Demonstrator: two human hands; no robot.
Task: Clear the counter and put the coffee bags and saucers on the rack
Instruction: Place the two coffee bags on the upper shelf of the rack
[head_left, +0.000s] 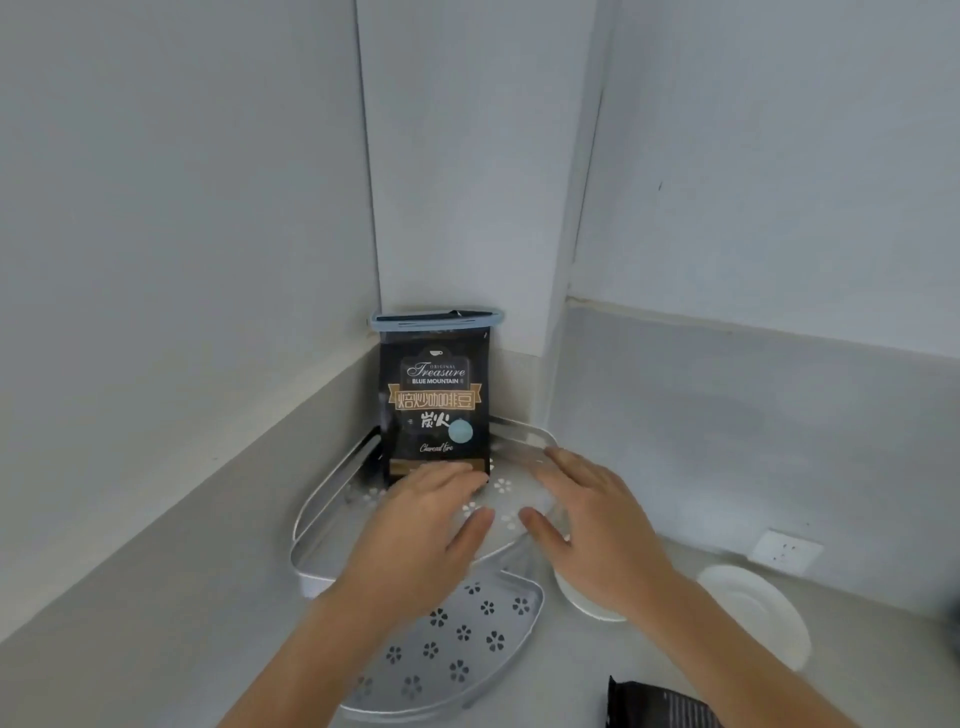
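Note:
A black coffee bag (436, 400) with a light blue clip on top stands upright on the upper shelf of a silver corner rack (324, 501), leaning into the wall corner. My left hand (426, 525) hovers flat just in front of the bag's base, fingers spread, holding nothing. My right hand (592, 514) is spread over the shelf's right part, also empty. Below, the rack's lower shelf (452, 654) with flower-shaped holes is bare. Two white saucers (587, 597) (753, 613) lie on the counter to the right. A second dark coffee bag (654, 704) lies at the bottom edge.
The grey counter (156, 623) fills an L-shaped corner with white walls on both sides. A white wall socket (787, 551) sits low on the right wall, behind the saucers.

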